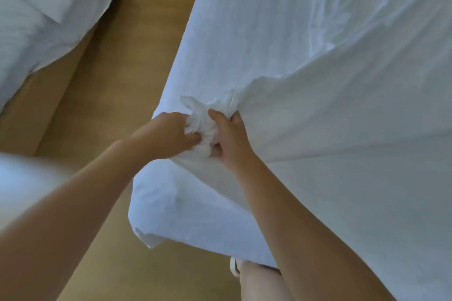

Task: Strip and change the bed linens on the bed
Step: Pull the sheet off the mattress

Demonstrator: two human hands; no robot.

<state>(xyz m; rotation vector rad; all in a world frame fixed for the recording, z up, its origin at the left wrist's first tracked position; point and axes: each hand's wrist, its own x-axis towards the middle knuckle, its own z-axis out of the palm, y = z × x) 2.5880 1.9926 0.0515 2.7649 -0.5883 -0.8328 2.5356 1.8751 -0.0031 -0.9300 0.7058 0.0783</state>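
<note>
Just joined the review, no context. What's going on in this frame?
A person stands at the near corner of a bed, stripping or fitting its linen. The left hand and right hand both grip one bunched corner of the white sheet, with creases fanning out from the bunch. Part of the mattress is uncovered on the left. A second bed sits across the wooden floor.

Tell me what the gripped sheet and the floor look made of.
Sheet: thin woven fabric, likely cotton, matte white; bunches into soft creases where left hand and right hand grip it. Floor: smooth tan wood or laminate; grain too blurred to tell.
</note>
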